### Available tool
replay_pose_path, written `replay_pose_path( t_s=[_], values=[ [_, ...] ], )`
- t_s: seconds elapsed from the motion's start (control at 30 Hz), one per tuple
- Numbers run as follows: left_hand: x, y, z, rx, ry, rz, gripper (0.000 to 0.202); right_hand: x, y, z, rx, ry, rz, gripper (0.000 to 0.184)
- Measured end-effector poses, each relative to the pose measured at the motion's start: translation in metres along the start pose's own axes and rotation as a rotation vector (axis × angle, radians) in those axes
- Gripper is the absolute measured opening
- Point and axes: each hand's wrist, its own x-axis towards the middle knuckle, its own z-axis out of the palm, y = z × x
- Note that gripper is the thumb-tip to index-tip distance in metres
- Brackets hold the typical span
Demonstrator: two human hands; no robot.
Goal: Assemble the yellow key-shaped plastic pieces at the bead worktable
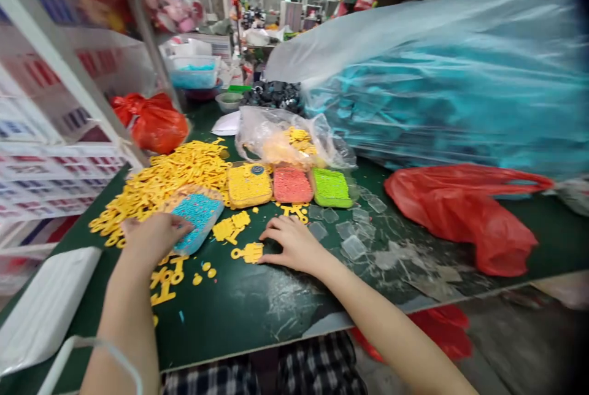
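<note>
My left hand (154, 235) reaches over the left edge of a clear tray of small blue beads (197, 217). Its fingers are bent together at the beads; anything between the tips is too small to make out. My right hand (294, 240) rests on the green table, thumb and fingers apart, at the right end of a small yellow plastic piece with a ring (251, 253). More flat yellow pieces (230, 227) lie just behind it. Trays of yellow beads (250, 186), pink beads (292, 185) and green beads (332, 187) stand in a row beyond my hands.
A large heap of yellow plastic pieces (184, 168) covers the back left. Clear plastic squares (354, 246) are scattered at right, near a red plastic bag (464, 211). Behind lie an open clear bag (271, 137) and a huge wrapped turquoise bundle (437, 88). A white package (48, 303) sits at left.
</note>
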Motion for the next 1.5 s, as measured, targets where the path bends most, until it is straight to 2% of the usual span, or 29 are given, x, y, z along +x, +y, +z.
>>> replay_pose_path(
  t_s=[0.1, 0.27, 0.53, 0.63, 0.7, 0.77, 0.8, 0.87, 0.9, 0.97, 1.13, 1.27, 1.5],
  values=[
    [-0.003, 0.008, -0.008, 0.108, 0.018, -0.121, 0.033, 0.0, 0.001, -0.002, -0.018, -0.007, -0.004, 0.043],
    [-0.017, 0.019, -0.01, 0.087, 0.288, -0.109, 0.041, -0.001, 0.001, -0.003, -0.012, -0.007, -0.029, 0.047],
    [-0.02, 0.013, -0.002, 0.012, 0.25, -0.12, 0.039, -0.003, 0.002, -0.001, 0.005, 0.014, -0.029, 0.045],
    [-0.02, 0.012, -0.005, -0.002, 0.297, -0.147, 0.044, -0.004, 0.002, -0.001, -0.007, 0.004, -0.027, 0.044],
    [-0.021, 0.018, -0.006, -0.039, 0.41, -0.048, 0.044, -0.004, 0.002, 0.0, -0.018, 0.003, -0.027, 0.044],
    [-0.022, 0.03, -0.002, -0.123, 0.48, 0.192, 0.043, -0.004, 0.002, 0.0, -0.028, 0.01, -0.035, 0.042],
    [-0.023, 0.039, 0.001, -0.167, 0.465, 0.348, 0.042, -0.004, 0.002, 0.001, -0.034, 0.016, -0.04, 0.041],
    [-0.024, 0.056, 0.011, -0.207, 0.339, 0.631, 0.041, -0.003, 0.002, 0.002, -0.045, 0.021, -0.049, 0.04],
    [-0.024, 0.064, 0.017, -0.186, 0.256, 0.731, 0.039, -0.003, 0.002, 0.002, -0.05, 0.019, -0.052, 0.04],
    [-0.024, 0.078, 0.029, -0.111, 0.134, 0.818, 0.033, -0.003, 0.002, 0.003, -0.056, 0.012, -0.054, 0.039],
    [-0.018, 0.086, 0.046, -0.006, 0.037, 0.803, 0.028, -0.002, 0.001, 0.003, -0.037, -0.001, -0.025, 0.035],
    [-0.015, 0.082, 0.048, -0.04, 0.003, 0.806, 0.027, -0.002, 0.0, 0.002, -0.02, 0.0, 0.03, 0.035],
    [-0.008, 0.077, 0.051, -0.107, -0.028, 0.875, 0.03, -0.001, -0.001, 0.0, -0.029, -0.009, 0.018, 0.036]
  ],
)
